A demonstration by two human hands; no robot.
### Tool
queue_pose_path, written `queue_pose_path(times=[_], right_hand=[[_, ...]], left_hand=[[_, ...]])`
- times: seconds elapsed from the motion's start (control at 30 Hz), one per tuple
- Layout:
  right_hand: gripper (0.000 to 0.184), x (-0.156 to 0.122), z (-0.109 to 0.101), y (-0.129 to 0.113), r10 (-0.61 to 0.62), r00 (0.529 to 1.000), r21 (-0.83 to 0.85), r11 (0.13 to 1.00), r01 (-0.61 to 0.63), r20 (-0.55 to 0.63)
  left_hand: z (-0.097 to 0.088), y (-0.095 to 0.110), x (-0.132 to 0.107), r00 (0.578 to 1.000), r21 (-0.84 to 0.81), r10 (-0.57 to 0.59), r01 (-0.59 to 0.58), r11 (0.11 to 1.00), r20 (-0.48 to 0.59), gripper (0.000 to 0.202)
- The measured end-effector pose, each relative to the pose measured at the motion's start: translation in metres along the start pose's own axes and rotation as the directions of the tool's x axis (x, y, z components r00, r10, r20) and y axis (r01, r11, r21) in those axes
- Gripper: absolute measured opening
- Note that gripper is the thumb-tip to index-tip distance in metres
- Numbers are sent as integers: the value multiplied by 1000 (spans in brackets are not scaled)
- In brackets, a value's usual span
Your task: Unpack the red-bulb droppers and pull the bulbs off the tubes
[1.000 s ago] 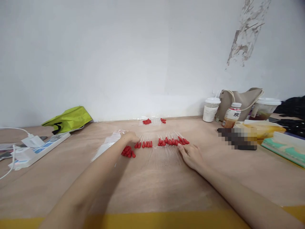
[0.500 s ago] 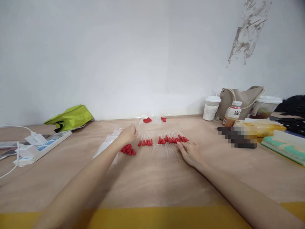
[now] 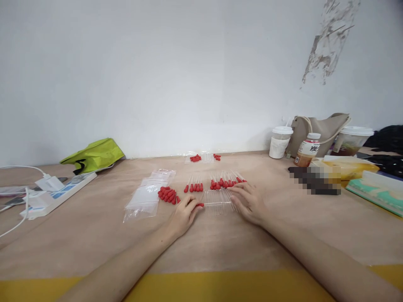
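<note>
My left hand (image 3: 184, 214) pinches a red rubber bulb (image 3: 200, 205) near the table's middle. A thin clear glass tube (image 3: 217, 204) runs sideways from that bulb to my right hand (image 3: 248, 202), whose thumb and fingers close about its far end. Beneath lie several loose clear tubes (image 3: 217, 212) side by side. Just beyond them is a row of droppers with red bulbs (image 3: 223, 183), tubes pointing away. A smaller group of red-bulbed droppers (image 3: 195, 187) lies to its left. Loose red bulbs (image 3: 166, 194) are piled beside my left hand.
Clear plastic bags (image 3: 143, 195) lie left of the pile. By the wall sits another bag with red bulbs (image 3: 195, 158). A power strip (image 3: 63, 195) and green bag (image 3: 94, 155) are at left; a paper cup (image 3: 279, 144), bottle (image 3: 307, 151) and tissue pack (image 3: 376, 193) at right.
My left hand has come back toward me and right, from beyond the pile to the loose tubes, now with a red bulb. My right hand has shifted slightly nearer, onto a tube's end.
</note>
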State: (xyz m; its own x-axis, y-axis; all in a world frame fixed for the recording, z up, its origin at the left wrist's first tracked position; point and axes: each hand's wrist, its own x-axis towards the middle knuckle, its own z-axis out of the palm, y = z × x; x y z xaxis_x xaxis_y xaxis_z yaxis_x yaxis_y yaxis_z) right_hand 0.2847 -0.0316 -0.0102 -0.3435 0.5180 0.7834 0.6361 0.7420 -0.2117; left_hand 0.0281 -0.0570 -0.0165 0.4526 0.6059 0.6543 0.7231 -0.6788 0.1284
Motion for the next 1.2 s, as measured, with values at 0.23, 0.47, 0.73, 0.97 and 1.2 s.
queue_pose_path(times=[0.23, 0.47, 0.73, 0.97, 1.2], right_hand=[[19, 2, 16, -32, -286, 956, -82, 953, 291, 64], [16, -2, 20, -30, -299, 951, -35, 953, 302, 71], [20, -6, 10, -32, -306, 940, -54, 947, 317, 152], [25, -7, -5, -15, -223, 958, -42, 971, 234, 180], [24, -1, -10, 15, 203, 979, -171, 966, -194, 34]], left_hand=[[-4, 9, 2, 990, 11, 134, -134, 991, -41, 10], [-10, 11, 6, 965, 221, 259, -246, 944, -32, 10], [-14, 14, 3, 929, 390, 369, -353, 851, 38, 20], [-17, 1, -7, 953, 343, 301, -291, 893, 27, 21], [-50, -25, 7, 917, 12, -294, 309, 951, -268, 25]])
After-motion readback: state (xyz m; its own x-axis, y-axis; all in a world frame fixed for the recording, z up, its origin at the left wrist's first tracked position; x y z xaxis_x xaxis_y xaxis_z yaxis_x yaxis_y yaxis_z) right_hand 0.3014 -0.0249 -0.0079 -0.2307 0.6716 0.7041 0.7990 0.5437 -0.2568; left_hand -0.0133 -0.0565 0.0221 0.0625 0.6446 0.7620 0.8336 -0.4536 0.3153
